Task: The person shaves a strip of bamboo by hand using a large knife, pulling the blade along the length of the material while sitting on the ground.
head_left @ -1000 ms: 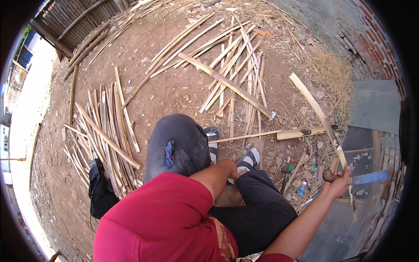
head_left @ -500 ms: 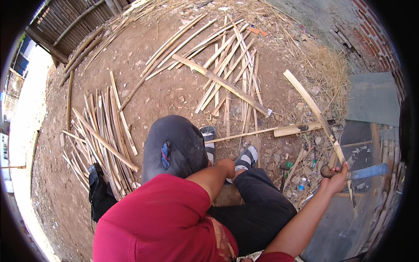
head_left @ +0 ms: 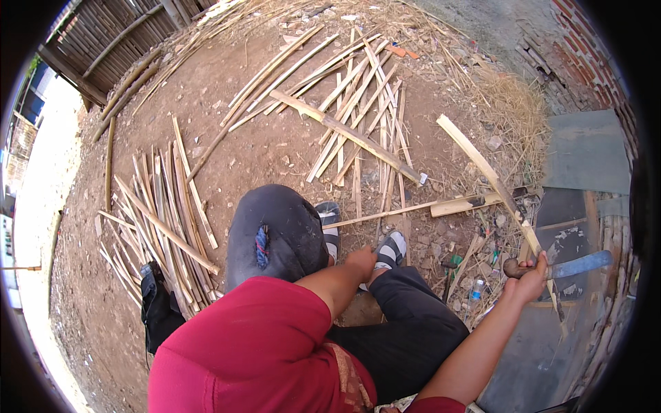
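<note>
My right hand (head_left: 529, 281), out to the right, is closed round the curved wooden handle of a large knife (head_left: 582, 266). Its broad bluish-grey blade points right. A long split bamboo strip (head_left: 489, 171) runs down past this hand and behind the knife; I cannot tell whether the fingers also touch it. My left hand (head_left: 361, 261) is low between my feet, close to the striped sock on the right foot (head_left: 391, 249). Its fingers are curled, and what they hold, if anything, is hidden. A thin strip (head_left: 382, 214) lies just beyond the feet, its end near a thicker bamboo piece (head_left: 451, 206).
Split strips lie in a bundle (head_left: 172, 213) at the left and a crossed heap (head_left: 358, 110) ahead, with a thicker pole (head_left: 344, 131) across it. Dark sheets (head_left: 585, 151) are at the right. A small plastic bottle (head_left: 476, 289) and a black bag (head_left: 162, 303) lie nearby.
My left hand has shifted slightly forward and right, toward the foot. The far end of the long bamboo strip has swung a little left. My right hand keeps its grip on the knife.
</note>
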The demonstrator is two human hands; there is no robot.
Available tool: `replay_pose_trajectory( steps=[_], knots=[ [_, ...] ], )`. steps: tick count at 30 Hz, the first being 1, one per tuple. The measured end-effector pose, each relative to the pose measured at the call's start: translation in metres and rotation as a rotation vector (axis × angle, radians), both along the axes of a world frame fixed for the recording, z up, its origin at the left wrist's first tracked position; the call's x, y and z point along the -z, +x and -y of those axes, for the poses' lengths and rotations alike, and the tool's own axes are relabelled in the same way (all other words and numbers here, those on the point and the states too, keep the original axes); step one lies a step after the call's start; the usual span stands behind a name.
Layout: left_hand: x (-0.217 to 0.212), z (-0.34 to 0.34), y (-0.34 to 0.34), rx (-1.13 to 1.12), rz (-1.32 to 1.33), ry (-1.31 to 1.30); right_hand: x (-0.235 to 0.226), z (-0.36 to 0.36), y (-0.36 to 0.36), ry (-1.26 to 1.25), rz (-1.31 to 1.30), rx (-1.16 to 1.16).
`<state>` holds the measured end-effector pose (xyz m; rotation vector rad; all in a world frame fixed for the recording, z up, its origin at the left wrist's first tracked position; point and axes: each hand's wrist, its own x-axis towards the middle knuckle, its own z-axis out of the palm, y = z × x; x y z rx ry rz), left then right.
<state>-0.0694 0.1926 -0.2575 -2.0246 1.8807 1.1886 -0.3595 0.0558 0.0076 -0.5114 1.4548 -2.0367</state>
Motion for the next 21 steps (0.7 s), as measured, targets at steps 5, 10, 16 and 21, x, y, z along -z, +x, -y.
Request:
replay_pose_trajectory(
  steps=[5, 10, 16, 21],
  knots=[
    [-0.002, -0.003, 0.007, 0.0, -0.013, -0.115, -0.006, 0.002, 0.009, 0.041, 0.027, 0.01],
    [0.021, -0.005, -0.002, -0.022, -0.01, -0.149, -0.007, 0.0, 0.017, 0.035, 0.007, -0.043],
    [-0.001, -0.003, -0.001, 0.043, -0.01, -0.145, -0.01, -0.006, 0.015, 0.038, -0.001, -0.011],
    [-0.016, 0.0, 0.006, 0.085, 0.029, -0.121, -0.009, 0.001, 0.032, 0.045, -0.016, 0.011]
  ],
)
